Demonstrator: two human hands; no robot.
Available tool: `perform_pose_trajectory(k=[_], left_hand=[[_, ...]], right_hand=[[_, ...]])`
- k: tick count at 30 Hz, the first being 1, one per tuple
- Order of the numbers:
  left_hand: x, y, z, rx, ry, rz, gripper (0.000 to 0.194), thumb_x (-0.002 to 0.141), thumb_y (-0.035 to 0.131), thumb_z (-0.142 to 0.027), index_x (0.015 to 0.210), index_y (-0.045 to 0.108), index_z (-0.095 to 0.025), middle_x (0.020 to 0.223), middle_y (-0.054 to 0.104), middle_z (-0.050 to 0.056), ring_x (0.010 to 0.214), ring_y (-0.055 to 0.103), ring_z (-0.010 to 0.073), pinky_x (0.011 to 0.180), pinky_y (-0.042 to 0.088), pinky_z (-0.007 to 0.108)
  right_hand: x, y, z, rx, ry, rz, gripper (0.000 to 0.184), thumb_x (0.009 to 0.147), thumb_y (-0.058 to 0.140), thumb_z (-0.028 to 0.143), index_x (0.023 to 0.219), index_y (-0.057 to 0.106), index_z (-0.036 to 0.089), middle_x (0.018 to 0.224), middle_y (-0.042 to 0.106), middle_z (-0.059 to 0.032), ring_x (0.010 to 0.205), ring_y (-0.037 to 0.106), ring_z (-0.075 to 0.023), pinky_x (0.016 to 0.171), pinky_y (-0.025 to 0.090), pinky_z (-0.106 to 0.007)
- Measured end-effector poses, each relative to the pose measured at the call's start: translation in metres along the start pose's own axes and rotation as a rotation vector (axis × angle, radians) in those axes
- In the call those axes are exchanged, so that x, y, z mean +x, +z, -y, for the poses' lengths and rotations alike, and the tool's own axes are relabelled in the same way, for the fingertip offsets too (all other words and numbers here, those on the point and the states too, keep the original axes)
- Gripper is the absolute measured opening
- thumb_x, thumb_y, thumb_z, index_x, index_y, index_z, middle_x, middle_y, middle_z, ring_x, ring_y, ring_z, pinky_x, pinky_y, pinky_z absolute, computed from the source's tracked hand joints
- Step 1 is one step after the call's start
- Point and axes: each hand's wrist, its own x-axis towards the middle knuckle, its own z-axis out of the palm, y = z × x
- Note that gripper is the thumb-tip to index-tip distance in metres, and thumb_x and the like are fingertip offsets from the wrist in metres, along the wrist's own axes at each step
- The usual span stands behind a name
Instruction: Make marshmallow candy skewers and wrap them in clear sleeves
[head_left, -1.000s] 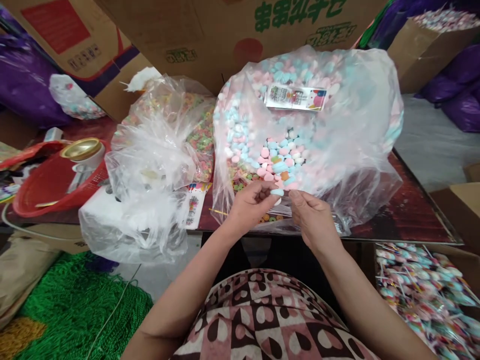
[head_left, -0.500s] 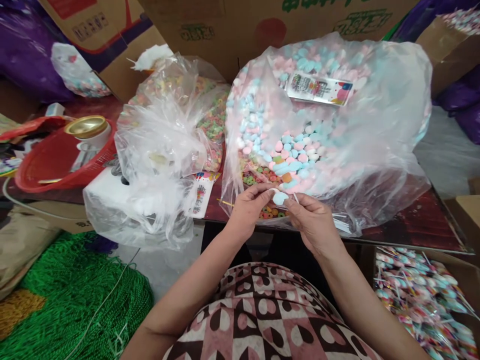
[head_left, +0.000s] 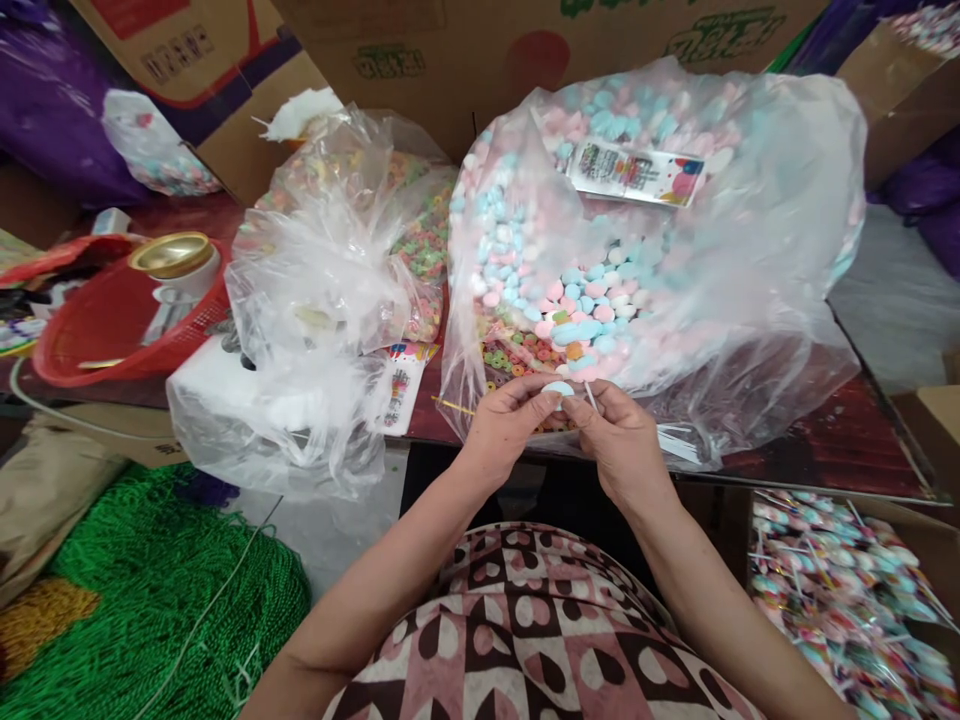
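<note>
Between the fingertips of both hands sits a pale blue marshmallow (head_left: 557,389). My left hand (head_left: 508,428) pinches it from the left. My right hand (head_left: 621,436) is closed too, its thumb at the marshmallow's edge and a thin white stick (head_left: 589,394) between its fingers. Whether the stick touches the marshmallow is hidden. Just beyond lies an open clear bag (head_left: 675,270) full of pink, blue and white marshmallows. Small ring-shaped candies (head_left: 517,352) show at the bag's near left corner. More white sticks (head_left: 681,443) lie right of my right hand.
A second bag of ring candies (head_left: 424,235) and a crumpled clear bag (head_left: 300,300) stand left. Farther left is a red basket (head_left: 56,345) with a gold bowl (head_left: 172,255). Printed packets (head_left: 637,172) lie on the marshmallow bag. A box of wrapped marshmallow sticks (head_left: 847,590) stands below right.
Both hands have drawn closer together around the marshmallow, which has turned between the fingertips. The white stick has come into plain view at my right fingers. The camera view has shifted.
</note>
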Motion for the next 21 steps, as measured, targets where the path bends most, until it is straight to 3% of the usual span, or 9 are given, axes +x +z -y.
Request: perform_pose_trajectory(k=[3,9,14,21], left_hand=[[0.0,0.001,0.0,-0.021,-0.008,-0.013,0.031,0.063,0.085,-0.036,0.089,0.076,-0.02,0.083,0.073,0.0,0.064,0.062,0.0101,0.071,0.055,0.029],[0.0,-0.001,-0.003,-0.038,-0.111,0.105,0.033,0.067,0.083,-0.038,0.093,0.074,-0.018,0.083,0.073,0.002,0.069,0.066,0.0123,0.072,0.056,0.03],[0.009,-0.01,-0.012,-0.07,0.006,-0.066,0.032,0.07,0.08,-0.04,0.09,0.07,-0.017,0.079,0.074,0.004,0.07,0.07,0.0162,0.071,0.055,0.032],[0.018,-0.021,-0.016,-0.183,0.075,-0.161,0.03,0.068,0.08,-0.029,0.093,0.069,-0.018,0.089,0.075,0.004,0.085,0.071,0.0161,0.083,0.053,0.03]], right_hand=[[0.0,-0.002,-0.001,-0.043,-0.026,0.013,0.027,0.073,0.074,0.038,0.092,0.068,0.02,0.069,0.057,0.0031,0.053,0.039,-0.0087,0.044,0.027,-0.021],[0.001,-0.005,-0.005,-0.082,-0.036,0.022,0.031,0.076,0.072,0.045,0.094,0.069,0.021,0.057,0.043,0.0065,0.048,0.029,-0.008,0.043,0.023,-0.022],[-0.011,-0.014,0.0,-0.004,-0.017,0.039,0.033,0.084,0.065,0.051,0.091,0.069,0.019,0.054,0.03,0.0081,0.046,0.024,-0.0075,0.043,0.018,-0.023],[-0.042,-0.031,-0.009,-0.292,0.006,0.221,0.038,0.09,0.057,0.052,0.092,0.072,0.017,0.047,0.04,0.0066,0.043,0.034,-0.0086,0.045,0.024,-0.024]])
